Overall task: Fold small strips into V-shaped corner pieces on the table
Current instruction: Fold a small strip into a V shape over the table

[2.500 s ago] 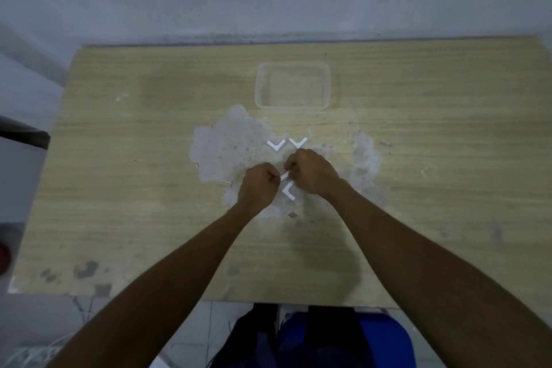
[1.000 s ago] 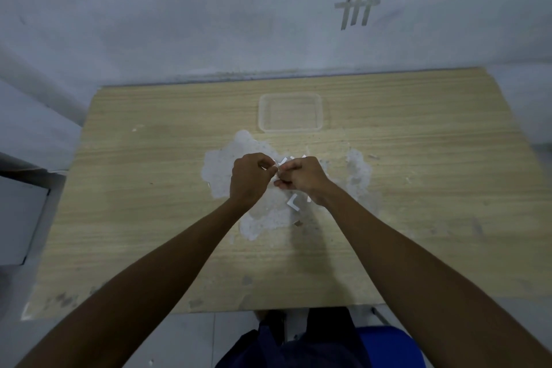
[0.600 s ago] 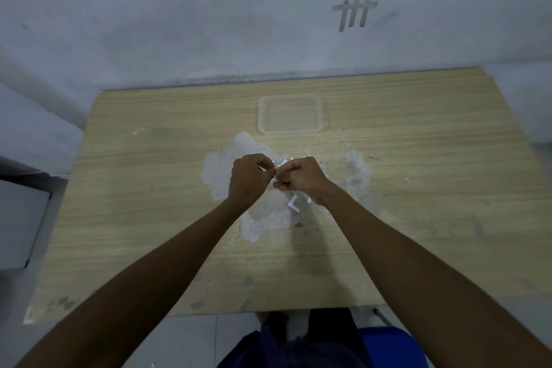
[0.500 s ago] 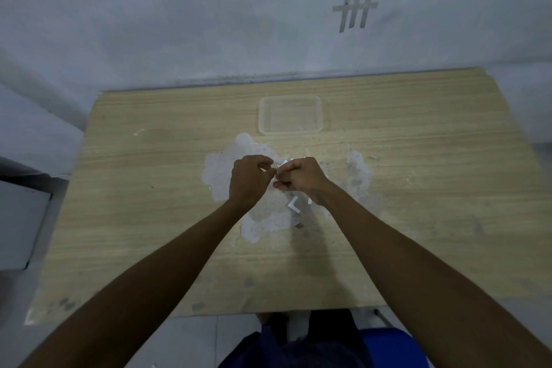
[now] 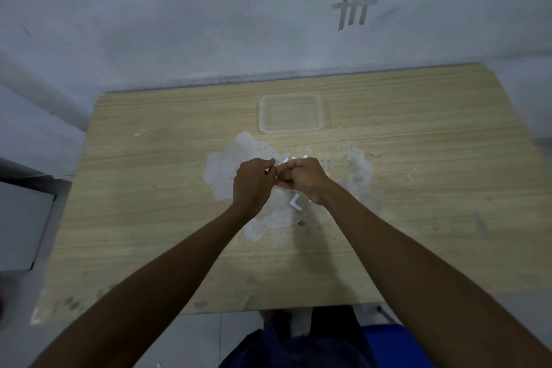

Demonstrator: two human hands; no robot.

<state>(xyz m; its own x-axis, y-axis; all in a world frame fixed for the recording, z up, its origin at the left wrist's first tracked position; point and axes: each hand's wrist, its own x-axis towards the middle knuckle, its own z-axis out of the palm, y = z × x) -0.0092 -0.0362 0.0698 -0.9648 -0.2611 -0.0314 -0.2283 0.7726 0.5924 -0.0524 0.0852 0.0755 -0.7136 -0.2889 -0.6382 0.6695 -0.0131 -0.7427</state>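
Note:
My left hand [image 5: 252, 184] and my right hand [image 5: 303, 178] meet fingertip to fingertip above the middle of the wooden table [image 5: 149, 218]. Both pinch a small white strip [image 5: 280, 162], which peeks out between them. A folded white V-shaped piece [image 5: 295, 202] lies on the table just under my right wrist. Tips of more white folded pieces [image 5: 300, 157] show just beyond my right hand; the hands hide most of them.
A clear, shallow plastic container [image 5: 291, 113] sits toward the table's far edge. A rough whitish patch [image 5: 227, 164] of worn surface spreads around the hands. A grey wall rises behind the table. A blue seat [image 5: 397, 346] shows below the near edge.
Since 2.5 s ago my hands have lifted off the table and moved slightly away from me with the strip. In the last second they have barely moved.

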